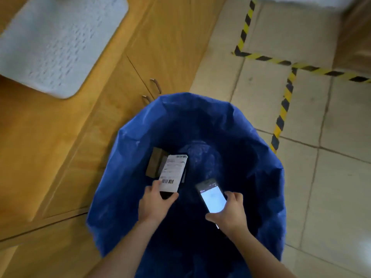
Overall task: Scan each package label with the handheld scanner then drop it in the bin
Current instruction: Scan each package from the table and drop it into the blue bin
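two hands hover over the blue-lined bin [251, 157]: your left hand [154, 203] pinches the near end of the labelled package [173, 173], label up, over the bin's opening; your right hand [230, 212] grips the lit scanner [211, 196] just beside it. a brown box [155, 164] lies inside.

A dark package [166, 195] with a white label [173, 173] is held at its near end by the left hand [155, 205], above the open blue bin [261, 157]. A handheld scanner [211, 195], flat like a phone, is gripped by the right hand [230, 212], and its screen is lit up. A brown box [155, 164] is seen down inside the bin. The bin is set beside a wooden cupboard [80, 137], on a tiled floor [331, 177] marked with yellow and black tape [283, 117].
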